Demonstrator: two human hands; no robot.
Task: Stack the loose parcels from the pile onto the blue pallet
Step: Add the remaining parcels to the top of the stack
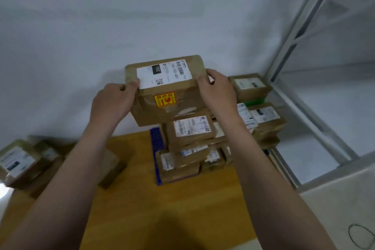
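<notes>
The taped brown parcel (pixel 166 87) is up in the air near frame centre, clamped between both hands. The left hand (pixel 113 101) grips its 9 o'clock edge with the thumb on the label corner, and the right hand (pixel 217 91) curls over the 3 o'clock edge. It looks like stiff cardboard and probably isn't too heavy, but the glossy tape could be slick. The yellow sticker (pixel 164 99) looks like a fragile mark, so gripping opposite side edges and setting it down gently seems the way to go. Right below it, at about 5 o'clock, the blue pallet (pixel 157 148) already carries a stack of parcels (pixel 192 132) several layers high; whether the held one is touching it yet is impossible to tell. The loose pile (pixel 26 162) sits well apart at 8 o'clock on the wooden floor (pixel 142 199).
</notes>
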